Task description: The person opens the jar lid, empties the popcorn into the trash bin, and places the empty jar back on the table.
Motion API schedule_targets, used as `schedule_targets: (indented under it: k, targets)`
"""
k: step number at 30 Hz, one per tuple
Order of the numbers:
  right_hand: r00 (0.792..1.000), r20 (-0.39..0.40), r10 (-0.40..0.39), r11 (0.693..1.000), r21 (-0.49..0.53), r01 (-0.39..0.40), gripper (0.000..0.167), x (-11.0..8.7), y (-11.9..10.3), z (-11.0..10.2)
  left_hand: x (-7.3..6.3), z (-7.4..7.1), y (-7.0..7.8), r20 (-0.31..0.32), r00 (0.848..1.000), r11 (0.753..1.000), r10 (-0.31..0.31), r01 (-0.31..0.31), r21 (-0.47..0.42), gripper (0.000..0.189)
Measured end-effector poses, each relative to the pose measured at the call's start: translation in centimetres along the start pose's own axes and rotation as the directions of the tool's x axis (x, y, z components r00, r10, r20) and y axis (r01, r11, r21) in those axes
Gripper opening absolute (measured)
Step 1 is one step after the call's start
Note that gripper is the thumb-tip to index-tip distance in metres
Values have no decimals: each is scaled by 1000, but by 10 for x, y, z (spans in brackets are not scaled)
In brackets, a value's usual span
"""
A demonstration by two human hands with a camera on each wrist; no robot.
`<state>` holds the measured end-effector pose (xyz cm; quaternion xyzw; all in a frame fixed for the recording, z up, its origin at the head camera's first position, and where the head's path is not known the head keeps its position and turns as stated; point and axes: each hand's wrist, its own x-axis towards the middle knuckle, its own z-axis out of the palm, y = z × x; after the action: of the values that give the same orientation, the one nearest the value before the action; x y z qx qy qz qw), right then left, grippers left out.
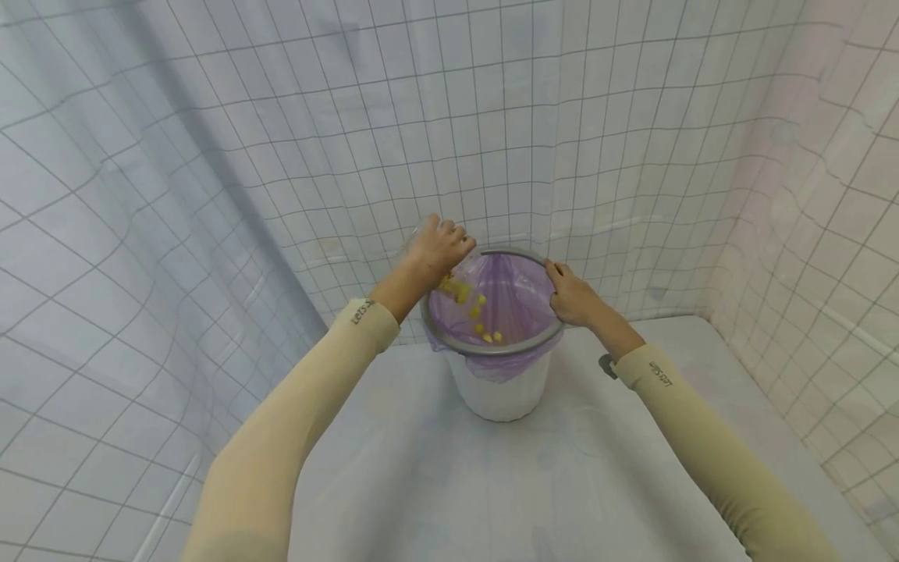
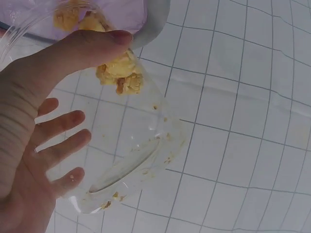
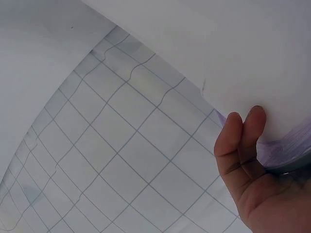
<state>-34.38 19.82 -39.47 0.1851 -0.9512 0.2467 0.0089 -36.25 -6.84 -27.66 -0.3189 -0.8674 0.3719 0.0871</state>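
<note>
My left hand (image 1: pixel 441 248) grips a clear plastic jar (image 2: pixel 127 167), fingers round its wall and thumb on the near side. The jar is tipped over the left side of a white trash bin (image 1: pixel 497 390). Yellow popcorn (image 2: pixel 121 73) lies toward its mouth, crumbs cling near its base, and several popcorn pieces (image 1: pixel 479 312) drop into the bin. A purple bag (image 1: pixel 523 300) lines the bin, held by a grey rim ring (image 1: pixel 516 349). With my right hand (image 1: pixel 572 297) I hold the right side of this ring, two fingers against the outside.
The bin stands on a white surface (image 1: pixel 506 484) close to the back. White sheeting with a dark grid (image 1: pixel 492 133) hangs behind and on both sides. A small dark object (image 1: pixel 607 365) shows by the right sleeve's cuff.
</note>
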Motion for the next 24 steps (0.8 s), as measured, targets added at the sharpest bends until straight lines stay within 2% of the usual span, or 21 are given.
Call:
schedule_targets:
  k: [5,11,18,21,24]
  targets:
    - [1000,-4,-2,1000,2,2,71,0,0,0,1,-4,3,-8,1000,1000,-12,12,12,63]
    - [1000,-12,-2,1000,-1,2,72,2,1,1,0,-6,4,-46,999,992,-25,31,118,67]
    - [1000,-2,3,1000,-6,-3,71,2,2,1,3,-9,10,18,1000,971,-3,-1,238,79]
    - [1000,-2,2,1000,-6,-2,71,2,2,1,5,-10,14,49,999,967,9,-21,254,83]
    - [1000,-4,2,1000,-8,-2,72,2,2,1,7,-10,17,54,998,964,14,-28,265,81]
